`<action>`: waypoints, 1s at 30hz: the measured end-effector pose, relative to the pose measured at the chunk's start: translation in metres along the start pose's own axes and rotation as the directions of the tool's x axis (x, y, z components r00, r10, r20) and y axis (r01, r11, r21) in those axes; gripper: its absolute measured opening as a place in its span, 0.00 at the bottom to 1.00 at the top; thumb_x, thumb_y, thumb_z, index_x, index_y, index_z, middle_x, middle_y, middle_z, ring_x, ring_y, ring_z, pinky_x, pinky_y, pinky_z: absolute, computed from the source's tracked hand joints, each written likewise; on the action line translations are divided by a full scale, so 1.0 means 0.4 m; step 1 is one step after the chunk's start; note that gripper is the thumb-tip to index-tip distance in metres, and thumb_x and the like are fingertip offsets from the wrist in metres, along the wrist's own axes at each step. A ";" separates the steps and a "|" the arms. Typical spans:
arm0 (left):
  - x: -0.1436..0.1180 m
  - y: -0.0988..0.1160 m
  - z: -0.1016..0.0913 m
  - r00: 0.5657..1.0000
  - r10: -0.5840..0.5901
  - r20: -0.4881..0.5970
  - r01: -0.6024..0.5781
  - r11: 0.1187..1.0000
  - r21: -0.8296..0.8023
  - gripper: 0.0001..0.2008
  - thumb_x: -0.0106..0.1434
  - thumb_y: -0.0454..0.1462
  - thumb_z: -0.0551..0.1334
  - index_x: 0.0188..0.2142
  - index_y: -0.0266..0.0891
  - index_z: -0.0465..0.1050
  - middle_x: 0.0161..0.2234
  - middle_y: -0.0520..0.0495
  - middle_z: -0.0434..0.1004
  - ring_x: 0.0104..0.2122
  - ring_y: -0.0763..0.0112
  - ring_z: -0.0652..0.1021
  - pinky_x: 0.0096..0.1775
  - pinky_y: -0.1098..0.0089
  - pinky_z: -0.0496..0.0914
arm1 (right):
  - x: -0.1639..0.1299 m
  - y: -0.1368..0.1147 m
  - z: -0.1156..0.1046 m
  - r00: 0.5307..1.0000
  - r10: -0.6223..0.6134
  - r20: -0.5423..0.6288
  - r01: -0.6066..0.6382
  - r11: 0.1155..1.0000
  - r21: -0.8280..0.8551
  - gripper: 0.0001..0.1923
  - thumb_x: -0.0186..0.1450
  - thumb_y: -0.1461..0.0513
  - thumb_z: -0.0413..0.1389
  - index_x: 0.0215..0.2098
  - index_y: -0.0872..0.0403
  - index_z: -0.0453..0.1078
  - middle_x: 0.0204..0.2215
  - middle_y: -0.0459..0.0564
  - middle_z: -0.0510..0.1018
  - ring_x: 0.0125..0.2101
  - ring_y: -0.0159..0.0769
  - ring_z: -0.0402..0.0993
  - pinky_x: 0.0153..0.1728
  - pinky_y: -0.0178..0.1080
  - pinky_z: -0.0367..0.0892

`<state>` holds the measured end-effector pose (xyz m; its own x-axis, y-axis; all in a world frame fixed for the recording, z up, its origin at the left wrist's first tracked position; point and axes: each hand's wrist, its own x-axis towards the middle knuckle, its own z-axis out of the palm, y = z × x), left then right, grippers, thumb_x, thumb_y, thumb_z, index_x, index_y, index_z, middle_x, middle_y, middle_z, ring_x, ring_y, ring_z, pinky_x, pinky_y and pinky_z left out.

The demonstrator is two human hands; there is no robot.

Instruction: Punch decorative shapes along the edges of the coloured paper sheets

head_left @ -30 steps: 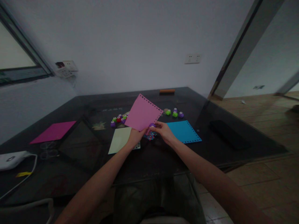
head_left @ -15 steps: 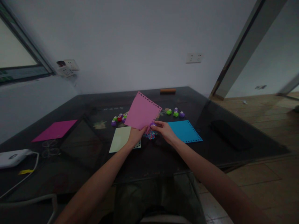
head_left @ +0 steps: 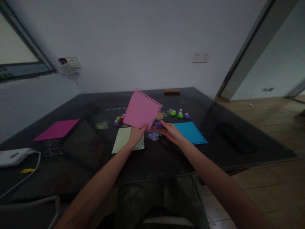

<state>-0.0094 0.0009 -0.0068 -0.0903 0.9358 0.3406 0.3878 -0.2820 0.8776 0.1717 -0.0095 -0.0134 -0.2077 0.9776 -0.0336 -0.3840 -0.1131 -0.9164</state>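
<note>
My pink sheet (head_left: 141, 109) hides part of the small punches (head_left: 118, 120) behind it — the purple punch (head_left: 159, 125) in my right hand (head_left: 170, 132) is mostly covered.

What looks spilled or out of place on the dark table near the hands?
A small heap of coloured paper bits lies loose on the table, between the pale sheet and the blue sheet, just below the pink sheet held by the left hand. The right hand holds a small purple punch. Nothing else looks odd.
</note>
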 end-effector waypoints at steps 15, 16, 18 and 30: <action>0.003 -0.009 0.003 1.000 0.010 0.016 -0.010 1.000 -0.005 0.14 0.55 0.37 0.63 0.40 0.32 0.75 0.43 0.38 0.78 0.45 0.58 0.76 0.50 0.60 0.67 | -0.006 -0.002 0.014 0.997 0.026 -0.072 -0.035 0.990 -0.138 0.13 0.65 0.56 0.53 0.31 0.57 0.71 0.31 0.53 0.79 0.32 0.32 0.76 0.45 0.40 0.68; 0.003 -0.009 0.004 1.000 0.009 0.016 -0.008 1.000 -0.004 0.14 0.55 0.37 0.63 0.40 0.32 0.75 0.43 0.38 0.78 0.45 0.58 0.76 0.50 0.60 0.67 | -0.006 -0.002 0.016 0.997 0.022 -0.069 -0.031 0.989 -0.142 0.13 0.65 0.56 0.53 0.31 0.57 0.71 0.31 0.52 0.79 0.32 0.32 0.76 0.45 0.40 0.68; 0.004 -0.007 0.004 1.000 0.007 0.014 -0.007 1.000 -0.002 0.13 0.54 0.37 0.63 0.39 0.31 0.75 0.43 0.37 0.78 0.45 0.59 0.76 0.50 0.61 0.68 | -0.007 -0.003 0.017 0.998 0.009 -0.065 -0.018 0.989 -0.146 0.12 0.65 0.56 0.53 0.32 0.56 0.71 0.31 0.51 0.79 0.32 0.32 0.76 0.45 0.40 0.69; 0.002 -0.004 0.000 1.000 -0.016 -0.018 0.016 1.000 -0.014 0.12 0.53 0.37 0.64 0.36 0.32 0.75 0.41 0.39 0.79 0.42 0.60 0.77 0.47 0.64 0.69 | -0.004 -0.004 0.004 0.996 -0.039 -0.074 0.021 0.972 -0.235 0.10 0.59 0.56 0.58 0.34 0.55 0.72 0.30 0.48 0.76 0.27 0.30 0.71 0.26 0.32 0.70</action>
<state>-0.0099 0.0021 -0.0078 -0.1129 0.9363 0.3325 0.3732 -0.2701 0.8876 0.1711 -0.0110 -0.0115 -0.1254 0.9917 -0.0271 -0.1663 -0.0480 -0.9849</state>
